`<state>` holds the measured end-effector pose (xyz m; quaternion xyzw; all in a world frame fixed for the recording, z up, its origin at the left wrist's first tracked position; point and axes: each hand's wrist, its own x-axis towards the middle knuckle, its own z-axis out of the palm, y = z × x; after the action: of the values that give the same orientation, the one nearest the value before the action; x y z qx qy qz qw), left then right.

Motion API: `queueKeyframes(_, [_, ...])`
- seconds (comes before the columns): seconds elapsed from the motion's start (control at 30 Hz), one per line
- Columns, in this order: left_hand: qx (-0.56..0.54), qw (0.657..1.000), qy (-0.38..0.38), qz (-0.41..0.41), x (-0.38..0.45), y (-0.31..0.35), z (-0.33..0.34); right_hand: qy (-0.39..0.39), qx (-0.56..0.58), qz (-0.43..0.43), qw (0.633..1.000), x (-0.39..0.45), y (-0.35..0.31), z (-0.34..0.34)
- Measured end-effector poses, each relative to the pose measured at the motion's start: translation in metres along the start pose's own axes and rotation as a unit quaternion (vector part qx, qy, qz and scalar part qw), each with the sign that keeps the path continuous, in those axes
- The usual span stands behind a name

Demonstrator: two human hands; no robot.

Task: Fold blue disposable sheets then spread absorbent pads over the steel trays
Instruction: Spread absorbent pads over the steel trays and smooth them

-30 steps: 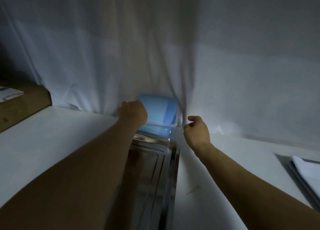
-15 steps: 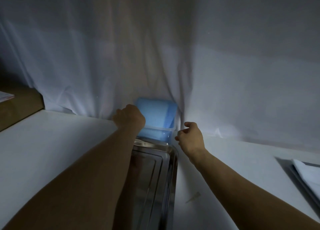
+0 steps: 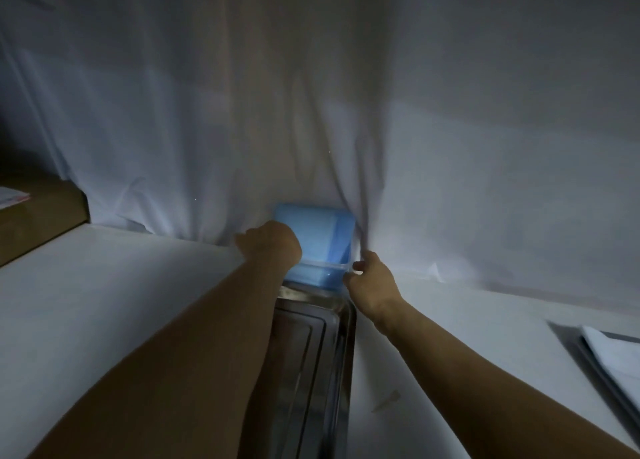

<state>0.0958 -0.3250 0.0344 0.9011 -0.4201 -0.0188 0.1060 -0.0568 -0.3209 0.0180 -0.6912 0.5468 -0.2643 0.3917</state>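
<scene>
A clear plastic box [image 3: 313, 274] packed with upright folded blue sheets [image 3: 320, 228] stands against the white curtain at the back of the table. My left hand [image 3: 273, 244] is curled over the box's left side, gripping it or the sheets; its fingers are hidden. My right hand [image 3: 369, 280] has reached the box's right front corner, thumb and fingers curled at the rim. A steel tray [image 3: 313, 365] lies just in front of the box, partly under my left forearm.
A white curtain [image 3: 311, 112] hangs behind the white table [image 3: 104, 313]. A brown cardboard box [image 3: 34, 216] stands at the far left. At the right edge lies another tray with a white pad [image 3: 613, 358] on it.
My right hand has moved left and forward from beside the box to its right front corner. My left hand has stayed on the box's left side.
</scene>
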Motion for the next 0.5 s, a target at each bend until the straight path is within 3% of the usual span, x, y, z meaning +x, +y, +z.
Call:
queueKeyframes(0.1, [-0.014, 1.000, 0.023, -0.010, 0.004, -0.003, 0.001, 0.019, 0.002, 0.007, 1.000, 0.002, 0.002, 0.005])
queueKeyframes(0.23, [-0.113, 0.992, 0.057, -0.024, 0.007, -0.008, 0.000, 0.027, 0.009, 0.021, 0.999, 0.002, 0.010, 0.004])
queueKeyframes(0.5, [-0.314, 0.941, 0.125, 0.012, -0.019, -0.012, -0.030, 0.023, 0.031, 0.038, 0.999, -0.023, 0.007, -0.018])
